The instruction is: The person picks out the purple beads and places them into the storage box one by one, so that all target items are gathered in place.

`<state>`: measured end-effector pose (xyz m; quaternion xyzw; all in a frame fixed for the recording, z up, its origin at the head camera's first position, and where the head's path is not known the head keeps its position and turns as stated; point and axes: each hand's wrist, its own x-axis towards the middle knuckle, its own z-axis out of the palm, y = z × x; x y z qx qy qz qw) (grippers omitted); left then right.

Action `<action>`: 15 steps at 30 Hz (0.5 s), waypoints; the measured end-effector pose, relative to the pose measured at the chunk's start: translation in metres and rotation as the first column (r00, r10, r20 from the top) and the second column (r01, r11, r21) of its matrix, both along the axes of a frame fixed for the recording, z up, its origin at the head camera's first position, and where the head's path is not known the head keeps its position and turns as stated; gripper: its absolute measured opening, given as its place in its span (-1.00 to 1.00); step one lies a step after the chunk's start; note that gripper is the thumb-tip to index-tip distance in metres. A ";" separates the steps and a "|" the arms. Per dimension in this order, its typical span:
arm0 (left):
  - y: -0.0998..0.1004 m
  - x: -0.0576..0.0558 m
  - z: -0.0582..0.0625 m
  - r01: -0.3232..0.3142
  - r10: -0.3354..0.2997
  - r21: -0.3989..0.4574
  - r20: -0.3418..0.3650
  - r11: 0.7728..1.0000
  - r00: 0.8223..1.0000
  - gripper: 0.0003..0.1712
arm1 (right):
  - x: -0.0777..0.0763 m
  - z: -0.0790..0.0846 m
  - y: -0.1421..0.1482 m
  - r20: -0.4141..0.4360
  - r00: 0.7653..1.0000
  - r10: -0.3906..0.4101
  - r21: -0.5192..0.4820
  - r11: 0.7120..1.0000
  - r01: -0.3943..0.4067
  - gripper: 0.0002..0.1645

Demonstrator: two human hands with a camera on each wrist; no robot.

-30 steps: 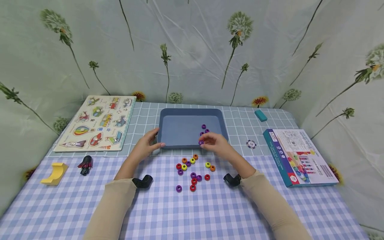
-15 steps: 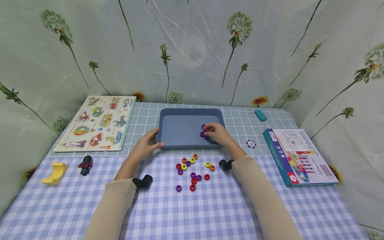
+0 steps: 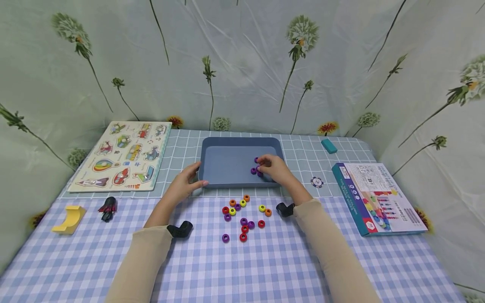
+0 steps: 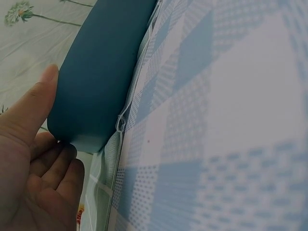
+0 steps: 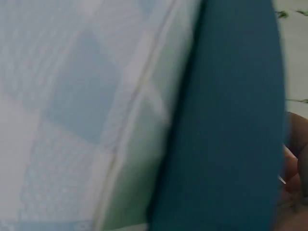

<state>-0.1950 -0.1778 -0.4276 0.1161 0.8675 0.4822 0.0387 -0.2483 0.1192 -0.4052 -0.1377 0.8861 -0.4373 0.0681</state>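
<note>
My left hand (image 3: 183, 182) holds the left front corner of the blue-grey tray (image 3: 223, 185); in the left wrist view its thumb (image 4: 48, 79) lies along the wall and the other fingers curl near the corner. Inside the tray at the right, my right hand (image 3: 275, 168) pinches a purple bead (image 3: 259, 168). Several purple beads lie close to its fingertips, one of them a loose bead (image 3: 253, 171) on the left. The right wrist view shows mainly the tray wall (image 5: 226, 120), with a few fingers at its edge and the beads hidden.
Several red, orange, yellow and purple beads (image 3: 243, 221) are scattered before the tray. A picture puzzle board (image 3: 125, 158), yellow arch block (image 3: 70, 219) and small dark figure (image 3: 108, 208) stand left. A teal block (image 3: 329, 146), round chip (image 3: 317, 182) and printed box (image 3: 382, 200) lie right.
My right hand has moved from the tray's front edge back among the purple beads, carrying a bead, and the beads there have shifted slightly. My left hand stays at the tray corner.
</note>
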 end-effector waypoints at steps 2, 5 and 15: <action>0.000 0.000 0.000 -0.002 0.002 0.003 0.003 1.000 1.000 -0.08 | 0.006 0.004 -0.001 -0.033 0.999 0.028 -0.036 0.999 -0.030 -0.71; 0.000 0.000 -0.001 -0.005 0.005 0.001 0.007 1.000 1.000 -0.07 | 0.019 0.012 -0.003 -0.087 0.991 0.102 -0.109 0.988 -0.111 -0.68; 0.000 0.000 0.001 -0.003 0.003 -0.006 0.008 1.000 1.000 -0.08 | 0.073 0.026 -0.022 -0.154 0.909 0.388 -0.127 0.904 -0.408 -0.69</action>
